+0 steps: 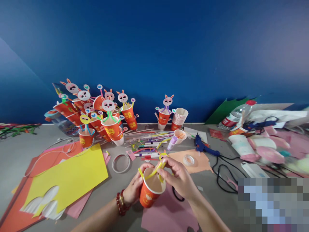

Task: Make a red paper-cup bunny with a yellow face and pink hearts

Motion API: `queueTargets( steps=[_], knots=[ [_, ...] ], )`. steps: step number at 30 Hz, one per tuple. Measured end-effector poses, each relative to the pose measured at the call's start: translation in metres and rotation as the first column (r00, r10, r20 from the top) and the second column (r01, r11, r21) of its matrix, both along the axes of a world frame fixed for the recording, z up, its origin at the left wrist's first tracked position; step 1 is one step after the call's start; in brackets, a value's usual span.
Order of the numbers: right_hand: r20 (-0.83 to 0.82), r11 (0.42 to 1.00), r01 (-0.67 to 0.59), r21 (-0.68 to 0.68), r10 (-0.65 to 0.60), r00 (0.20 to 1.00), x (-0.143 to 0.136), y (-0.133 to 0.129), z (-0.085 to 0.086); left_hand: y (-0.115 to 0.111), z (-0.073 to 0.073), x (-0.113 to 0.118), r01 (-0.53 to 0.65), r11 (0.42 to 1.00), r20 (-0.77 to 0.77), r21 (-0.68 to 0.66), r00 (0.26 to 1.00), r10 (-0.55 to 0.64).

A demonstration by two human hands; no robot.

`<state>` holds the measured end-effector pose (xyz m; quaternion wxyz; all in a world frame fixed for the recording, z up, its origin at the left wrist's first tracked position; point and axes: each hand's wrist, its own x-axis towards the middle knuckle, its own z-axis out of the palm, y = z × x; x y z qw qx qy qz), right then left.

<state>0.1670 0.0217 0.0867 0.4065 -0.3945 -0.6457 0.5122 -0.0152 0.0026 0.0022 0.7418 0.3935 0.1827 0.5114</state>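
An orange paper cup (pixel 149 193) with a white rim is tilted near the front middle. My left hand (pixel 135 187), with a red bead bracelet at the wrist, grips the cup's left side. Yellow pipe cleaners (pixel 154 171) reach over the cup's mouth, and one end sticks out at the left rim. My right hand (pixel 177 175) pinches them above the right rim. A small yellow paper face with ears (pixel 163 156) shows just behind the right fingertips. Part of the cup's right side is hidden by my right hand.
Several finished rabbit cups (pixel 111 127) crowd the back left, and stacked cups (pixel 180 117) stand further right. Yellow paper (pixel 72 177) lies left, a tape roll (pixel 121 163) beside it. A blue glue gun (pixel 204 146) with a black cord, a bottle (pixel 238 114) and pink scraps are right.
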Motion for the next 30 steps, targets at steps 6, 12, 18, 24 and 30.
queueTargets(
  steps=[6,12,18,24,30],
  knots=[
    [-0.039,1.000,-0.005,-0.019,0.004,0.999,0.000,-0.001,-0.003,-0.002,0.002,0.001,0.036,0.999,0.042,-0.025,0.999,-0.035],
    [-0.064,1.000,-0.015,-0.026,0.013,0.998,-0.001,0.000,-0.006,-0.002,0.000,0.001,0.017,0.999,0.050,-0.028,0.999,-0.015],
    [-0.057,0.999,0.003,-0.041,-0.005,0.998,-0.001,-0.003,-0.006,-0.002,-0.003,0.002,0.016,0.999,0.075,-0.049,0.997,-0.013],
    [-0.016,1.000,0.007,-0.003,-0.007,1.000,0.002,-0.003,-0.005,-0.001,-0.008,0.002,0.005,0.999,0.065,-0.043,0.998,-0.002],
    [-0.028,1.000,0.002,-0.016,-0.003,1.000,0.003,-0.003,-0.007,-0.002,-0.009,0.002,-0.015,0.996,0.055,-0.085,0.998,0.019]
  ],
)
